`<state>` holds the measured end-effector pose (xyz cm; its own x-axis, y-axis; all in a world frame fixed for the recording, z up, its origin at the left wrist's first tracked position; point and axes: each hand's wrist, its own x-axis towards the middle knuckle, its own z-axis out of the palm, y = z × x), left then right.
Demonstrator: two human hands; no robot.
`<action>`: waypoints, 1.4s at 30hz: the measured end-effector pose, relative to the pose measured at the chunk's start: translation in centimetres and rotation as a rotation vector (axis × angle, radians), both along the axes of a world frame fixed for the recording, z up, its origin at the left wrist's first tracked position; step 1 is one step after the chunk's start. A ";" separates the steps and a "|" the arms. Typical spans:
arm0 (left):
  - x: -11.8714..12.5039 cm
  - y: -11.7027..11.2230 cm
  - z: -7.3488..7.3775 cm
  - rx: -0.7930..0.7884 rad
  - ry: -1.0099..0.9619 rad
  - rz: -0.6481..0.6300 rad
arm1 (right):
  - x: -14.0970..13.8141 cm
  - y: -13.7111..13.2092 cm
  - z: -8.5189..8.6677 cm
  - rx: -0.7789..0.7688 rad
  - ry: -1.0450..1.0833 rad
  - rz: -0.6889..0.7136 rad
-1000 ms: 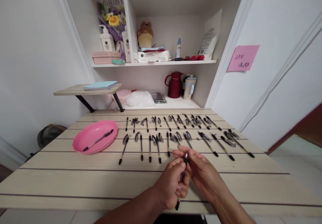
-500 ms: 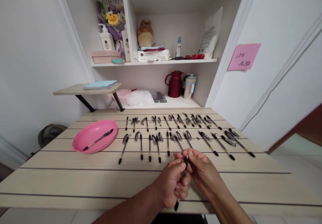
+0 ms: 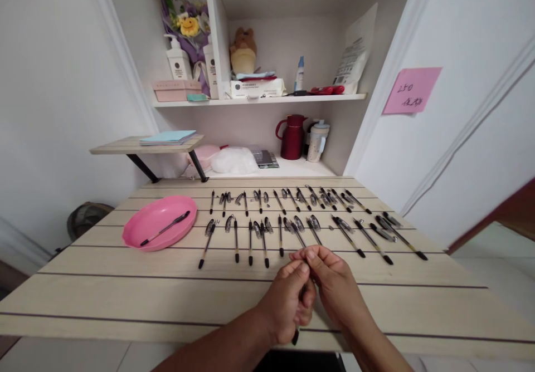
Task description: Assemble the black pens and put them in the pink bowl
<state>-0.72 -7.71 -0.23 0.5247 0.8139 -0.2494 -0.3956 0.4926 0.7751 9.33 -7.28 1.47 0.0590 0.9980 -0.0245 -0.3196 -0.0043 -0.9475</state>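
My left hand point(image 3: 286, 302) is wrapped round a black pen point(image 3: 296, 336), whose dark lower end sticks out below the fist. At the pen's upper end, my right hand point(image 3: 334, 277) pinches with thumb and fingertips, and these cover the tip. The two hands touch over the front part of the table. Beyond them lie two rows of uncapped black pens point(image 3: 281, 235) with clear caps point(image 3: 268, 224) beside them. In the pink bowl point(image 3: 129, 240) on the left rests one capped pen point(image 3: 167, 227).
The wooden table point(image 3: 167, 299) has dark stripes. A small raised shelf point(image 3: 112, 146) holding blue paper point(image 3: 169, 137) stands at the back left. Behind are a red jug point(image 3: 292, 138), a pale cup point(image 3: 317, 142) and a white cabinet shelf point(image 3: 259, 102) with bottles and packets.
My right fingers have closed over the pen's tip, which showed before between thumb and fingers. The view has shifted slightly; the pens on the table and the bowl lie as before.
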 end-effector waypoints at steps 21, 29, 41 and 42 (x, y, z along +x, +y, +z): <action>-0.5 0.0 0.0 0.070 -0.036 -0.063 | 0.4 0.8 1.3 -0.022 0.211 -0.194; 0.3 0.5 0.5 0.019 -0.282 0.191 | 2.7 -0.4 0.2 0.102 -0.259 -0.188; 4.3 1.5 1.5 -0.074 -0.324 0.226 | 4.9 -1.9 -0.7 0.310 -0.942 -0.277; 4.3 1.5 1.5 -0.074 -0.306 0.206 | 6.1 -1.7 -0.5 0.308 -0.976 -0.309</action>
<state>3.59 -6.26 1.29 0.4116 0.8957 -0.1682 -0.6999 0.4288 0.5712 15.38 -8.96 0.94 0.1687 0.8914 0.4206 0.6315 0.2299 -0.7405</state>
